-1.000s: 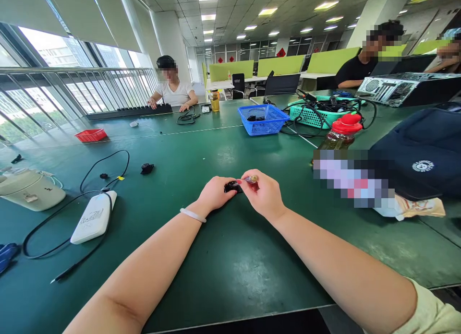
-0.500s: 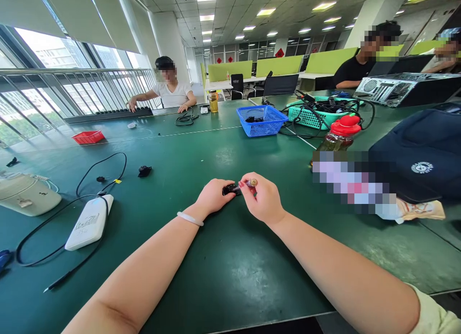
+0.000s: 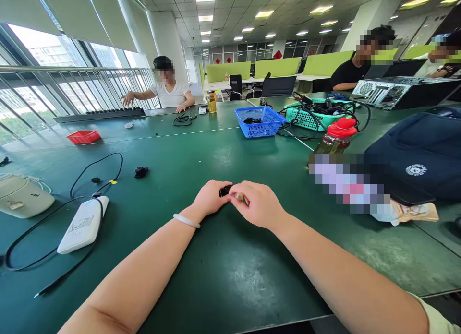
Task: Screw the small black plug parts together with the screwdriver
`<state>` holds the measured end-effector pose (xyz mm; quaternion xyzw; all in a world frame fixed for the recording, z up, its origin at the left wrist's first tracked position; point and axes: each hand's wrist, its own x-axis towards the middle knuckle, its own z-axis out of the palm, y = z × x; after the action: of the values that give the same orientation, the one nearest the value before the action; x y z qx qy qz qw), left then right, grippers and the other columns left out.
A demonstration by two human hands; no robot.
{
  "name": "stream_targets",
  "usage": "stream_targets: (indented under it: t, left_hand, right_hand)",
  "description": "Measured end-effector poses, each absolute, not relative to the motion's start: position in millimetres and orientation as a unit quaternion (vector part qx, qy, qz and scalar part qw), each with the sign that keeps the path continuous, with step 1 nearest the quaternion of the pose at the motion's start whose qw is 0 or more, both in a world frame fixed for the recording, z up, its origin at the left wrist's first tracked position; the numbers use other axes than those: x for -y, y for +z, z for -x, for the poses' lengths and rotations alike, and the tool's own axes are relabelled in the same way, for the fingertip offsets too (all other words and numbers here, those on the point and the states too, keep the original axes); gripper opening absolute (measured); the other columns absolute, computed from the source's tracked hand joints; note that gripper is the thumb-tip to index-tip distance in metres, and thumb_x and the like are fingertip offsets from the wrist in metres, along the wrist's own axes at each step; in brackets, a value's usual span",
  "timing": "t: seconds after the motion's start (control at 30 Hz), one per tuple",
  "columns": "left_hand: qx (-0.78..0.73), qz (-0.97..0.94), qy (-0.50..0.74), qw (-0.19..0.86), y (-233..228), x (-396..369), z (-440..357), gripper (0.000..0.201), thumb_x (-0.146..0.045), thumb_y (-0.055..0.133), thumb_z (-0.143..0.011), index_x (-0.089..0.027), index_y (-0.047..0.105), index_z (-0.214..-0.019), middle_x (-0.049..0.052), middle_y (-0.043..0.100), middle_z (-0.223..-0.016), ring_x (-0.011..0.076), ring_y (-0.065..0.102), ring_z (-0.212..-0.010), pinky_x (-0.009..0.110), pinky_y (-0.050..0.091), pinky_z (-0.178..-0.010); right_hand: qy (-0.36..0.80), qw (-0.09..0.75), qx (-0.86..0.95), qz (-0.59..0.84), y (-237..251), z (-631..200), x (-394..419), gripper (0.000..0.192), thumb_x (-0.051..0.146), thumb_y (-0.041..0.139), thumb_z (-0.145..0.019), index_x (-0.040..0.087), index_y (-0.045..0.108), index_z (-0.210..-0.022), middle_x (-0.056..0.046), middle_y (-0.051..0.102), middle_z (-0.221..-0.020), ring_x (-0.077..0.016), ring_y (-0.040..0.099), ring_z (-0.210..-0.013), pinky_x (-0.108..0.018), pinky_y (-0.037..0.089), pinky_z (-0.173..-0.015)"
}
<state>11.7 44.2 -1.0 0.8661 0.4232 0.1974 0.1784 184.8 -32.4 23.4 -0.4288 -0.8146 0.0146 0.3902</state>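
Hands point(image 3: 234, 199) mostly hide a small black part point(image 3: 225, 190).

Both bare forearms stretch forward and converge. The left hand point(image 3: 211, 197) is curled, knuckles up; the right hand point(image 3: 260, 204) is closed beside it, their fingertips touching.

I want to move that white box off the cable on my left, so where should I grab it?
Take the white box across its long sides near the middle, coming from above. It lies flat on the table, long and slim, so fingers can span its width. The black cable loops round it and seems to plug in at its far end, so keep clear of that end.
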Motion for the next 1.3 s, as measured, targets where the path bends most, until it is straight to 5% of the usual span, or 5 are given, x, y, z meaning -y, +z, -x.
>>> stream_targets:
  t: [0.17,0.3,0.63,0.87,1.3]
  left_hand:
    - [-0.473,-0.848,0.183,0.156,0,-43,-12,0.043,-0.024,0.062,-0.079,-0.023,0.068,-0.122,0.007,0.071,-0.112,0.0251,0.064,-0.103,0.035,0.050,-0.091]
    - [-0.476,-0.846,0.184,0.156,1,-41,-12,0.043,-0.024,0.063,-0.079,-0.025,0.067,-0.122,0.005,0.071,-0.108,0.0241,0.064,-0.101,0.034,0.051,-0.089]
    - [-0.461,-0.854,0.175,0.164,6,-39,-10,0.041,-0.031,0.059,-0.083,-0.023,0.067,-0.122,0.007,0.071,-0.111,0.0250,0.063,-0.103,0.036,0.051,-0.091]
    - [-0.460,-0.860,0.160,0.151,7,-38,-9,0.046,-0.026,0.063,-0.079,-0.022,0.065,-0.125,0.008,0.071,-0.108,0.0256,0.064,-0.097,0.036,0.052,-0.086]
    - [-0.465,-0.845,0.195,0.178,-2,-41,-7,0.050,-0.031,0.064,-0.082,-0.022,0.057,-0.130,0.008,0.068,-0.111,0.0259,0.061,-0.103,0.039,0.050,-0.092]
  right_hand:
    - [0.065,0.178,0.898,0.396,27,-178,38,0.009,0.016,0.063,-0.080,0.021,0.067,-0.087,-0.001,0.070,-0.081,-0.0149,0.061,-0.069,-0.025,0.037,-0.062]
    - [0.077,0.120,0.912,0.385,26,-175,39,0.009,0.015,0.062,-0.081,0.020,0.065,-0.087,-0.001,0.070,-0.083,-0.0153,0.061,-0.070,-0.026,0.036,-0.061]
    - [0.038,0.287,0.839,0.461,26,-179,36,0.013,0.014,0.054,-0.089,0.021,0.065,-0.091,0.001,0.066,-0.075,-0.0133,0.056,-0.065,-0.025,0.036,-0.061]
    - [0.004,0.292,0.852,0.435,21,-177,38,0.021,0.014,0.054,-0.089,0.025,0.071,-0.097,0.001,0.066,-0.071,-0.0135,0.056,-0.061,-0.026,0.034,-0.060]
    - [-0.062,0.426,0.789,0.438,16,-178,34,0.019,0.020,0.052,-0.092,0.020,0.070,-0.087,0.000,0.065,-0.065,-0.0131,0.058,-0.057,-0.025,0.041,-0.058]
